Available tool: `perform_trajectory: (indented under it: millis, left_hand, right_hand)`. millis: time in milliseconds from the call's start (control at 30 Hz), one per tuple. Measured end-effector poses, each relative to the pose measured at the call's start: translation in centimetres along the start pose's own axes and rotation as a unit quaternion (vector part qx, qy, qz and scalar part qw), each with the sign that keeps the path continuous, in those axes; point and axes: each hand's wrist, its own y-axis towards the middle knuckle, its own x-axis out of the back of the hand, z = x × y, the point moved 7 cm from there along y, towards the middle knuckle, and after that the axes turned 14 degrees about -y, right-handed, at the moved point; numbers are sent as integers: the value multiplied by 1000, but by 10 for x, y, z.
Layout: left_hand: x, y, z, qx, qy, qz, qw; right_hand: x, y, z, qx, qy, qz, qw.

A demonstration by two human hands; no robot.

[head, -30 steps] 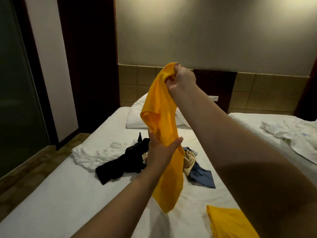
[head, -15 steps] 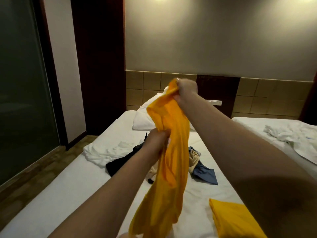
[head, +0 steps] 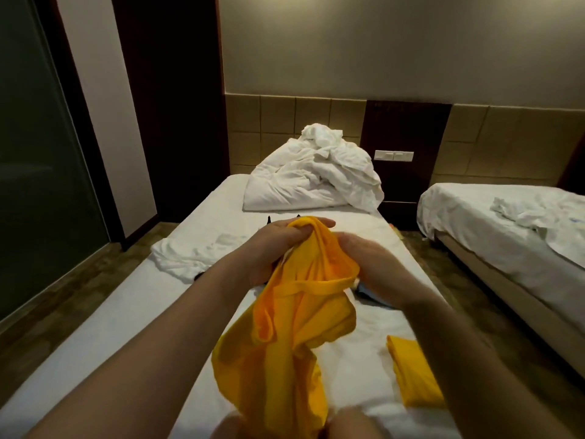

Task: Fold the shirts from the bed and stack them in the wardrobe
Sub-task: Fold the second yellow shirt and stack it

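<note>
There are two beds, the near bed (head: 126, 327) and the far bed (head: 474, 223), and two yellow shirts, the held shirt (head: 285, 343) and the folded shirt (head: 414, 375). Two hands show, the left hand (head: 278, 245) and the right hand (head: 370, 264). One pillow (head: 285, 191), one switch plate (head: 393, 155) and three crumpled white cloths: the heaped cloth (head: 335, 160), the edge cloth (head: 190, 251) and the far cloth (head: 531, 217); the darker clothes behind the hands are too hidden to count.

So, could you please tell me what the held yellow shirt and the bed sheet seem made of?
The yellow shirt looks like thin, soft knit fabric, perhaps cotton or polyester: it drapes and bunches limply. The bed sheet seems matt white woven cloth, likely cotton, with faint creases.
</note>
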Motion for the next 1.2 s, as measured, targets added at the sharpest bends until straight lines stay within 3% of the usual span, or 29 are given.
perform_trajectory:
  millis: [167, 267, 367, 467, 533, 633, 700, 767, 900, 1033, 1200]
  left_hand:
    - [-7, 10, 7, 2, -7, 39, 999]
    - [-8, 14, 9, 9, 37, 40, 998]
    - [3, 19, 6, 7, 68, -8, 998]
    - [23, 24, 6, 3, 100, -46, 994]
    - [35, 29, 11, 4, 185, -55, 981]
    - [52, 32, 22, -15, 345, -86, 934]
    - [73, 29, 35, -1, 377, -140, 916]
    - [94, 25, 50, 28, 331, -181, 926]
    - [101, 23, 38, -17, 250, -208, 945]
    - [97, 22, 1, -89, 310, -204, 924]
    - [96, 24, -15, -79, 344, -190, 916]
  right_hand:
    - [-26, -18, -43, -66, 98, -9, 993]
    - [-18, -13, -46, -63, 102, -16, 993]
    - [11, -3, -36, -18, 57, -57, 997]
    - [47, 11, -15, 54, -61, -107, 991]
    - [63, 23, 3, 103, -183, -132, 969]
    - [78, 32, 30, 149, -319, -211, 912]
    - [96, 27, 46, 157, -298, -305, 891]
    - [110, 26, 50, 138, -234, -336, 902]
    - [97, 43, 19, 70, -304, -235, 921]
    - [101, 45, -18, -21, -191, -191, 963]
    - [84, 39, -33, -61, -150, -69, 984]
